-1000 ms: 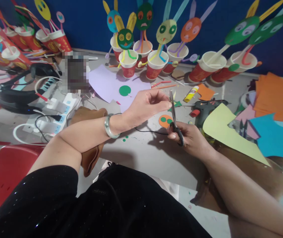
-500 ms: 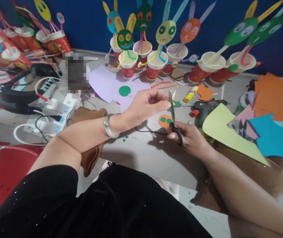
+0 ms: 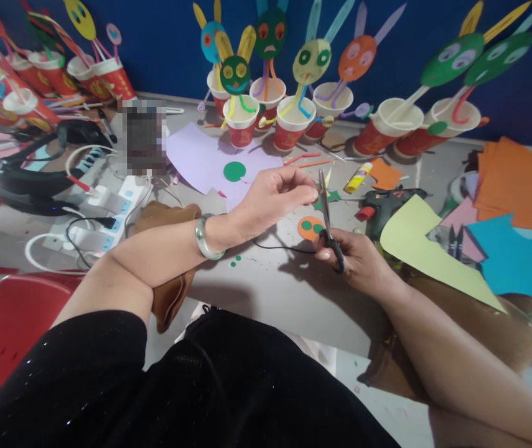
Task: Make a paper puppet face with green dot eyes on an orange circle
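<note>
My right hand (image 3: pixel 356 261) is wrapped round the dark handles of a pair of scissors (image 3: pixel 325 208), blades pointing up and away from me. Just left of the blades, my left hand (image 3: pixel 277 199) pinches with thumb and forefinger; whatever sits between the fingertips is too small to make out. Beneath the scissors lies an orange paper circle (image 3: pixel 303 233) with two green dots on it. Green paper scraps (image 3: pixel 333 196) lie behind the blades. A larger green circle (image 3: pixel 234 171) rests on a lilac sheet (image 3: pixel 191 152) beyond my left hand.
Red paper cups (image 3: pixel 294 127) with paper rabbit faces stand along the blue wall. A yellow glue stick (image 3: pixel 358 178) and a glue gun (image 3: pixel 394 202) lie to the right, beside light yellow paper (image 3: pixel 415 233), blue paper (image 3: pixel 518 255) and orange sheets (image 3: pixel 518 186). A power strip (image 3: pixel 119 218) with cables is at left.
My left fingertips have shifted slightly left, and a narrow gap now shows between them and the scissor blades. The blades have tilted a little; the rest looks the same.
</note>
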`<action>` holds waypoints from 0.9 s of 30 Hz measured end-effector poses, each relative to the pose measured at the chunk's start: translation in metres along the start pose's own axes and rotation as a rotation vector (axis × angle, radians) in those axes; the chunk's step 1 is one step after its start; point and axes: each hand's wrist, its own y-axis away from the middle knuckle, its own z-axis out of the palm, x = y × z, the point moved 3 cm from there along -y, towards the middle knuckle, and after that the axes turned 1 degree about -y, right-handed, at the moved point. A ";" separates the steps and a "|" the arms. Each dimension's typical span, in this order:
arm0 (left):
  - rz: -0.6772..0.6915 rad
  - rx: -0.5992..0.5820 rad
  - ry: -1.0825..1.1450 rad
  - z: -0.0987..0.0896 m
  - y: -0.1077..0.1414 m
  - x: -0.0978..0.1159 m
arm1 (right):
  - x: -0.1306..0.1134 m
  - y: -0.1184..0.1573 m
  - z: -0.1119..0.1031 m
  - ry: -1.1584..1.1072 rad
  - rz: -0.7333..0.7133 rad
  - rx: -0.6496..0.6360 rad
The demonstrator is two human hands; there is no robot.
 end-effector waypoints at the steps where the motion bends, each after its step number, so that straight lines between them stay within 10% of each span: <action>1: 0.004 0.000 -0.018 0.000 0.000 0.000 | 0.000 0.000 0.000 0.000 -0.001 0.000; 27: 0.249 -0.024 -0.161 -0.005 -0.005 -0.002 | -0.020 0.002 0.000 0.055 0.046 0.013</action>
